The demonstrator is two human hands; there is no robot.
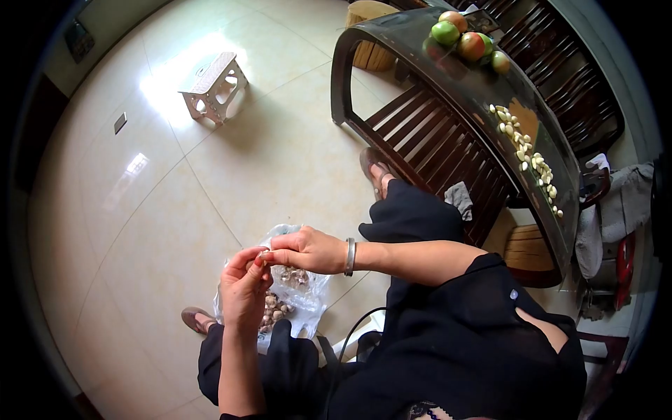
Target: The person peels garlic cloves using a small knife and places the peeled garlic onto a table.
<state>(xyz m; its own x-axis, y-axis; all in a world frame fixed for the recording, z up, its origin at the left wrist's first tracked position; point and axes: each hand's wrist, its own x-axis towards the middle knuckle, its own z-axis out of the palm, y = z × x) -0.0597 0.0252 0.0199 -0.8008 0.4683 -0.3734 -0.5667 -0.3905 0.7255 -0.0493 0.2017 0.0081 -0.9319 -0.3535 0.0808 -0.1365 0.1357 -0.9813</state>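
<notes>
My left hand (243,288) and my right hand (309,250), which wears a metal bracelet, meet fingertip to fingertip. Between their pinched fingers is a small pale piece of garlic (264,255), partly hidden by the fingers. Below them, a clear plastic bag (316,297) lies open on the floor between my feet. It holds several unpeeled garlic bulbs (273,308) and some loose skins (294,278). Peeled white cloves (535,162) lie spread along the dark table at the right.
Several red and green fruits (470,46) sit at the far end of the dark glossy table (399,33). A slatted shelf beneath it carries a grey cloth (459,199). On the tiled floor are a small stool (213,80) and a flat rectangular object (120,123).
</notes>
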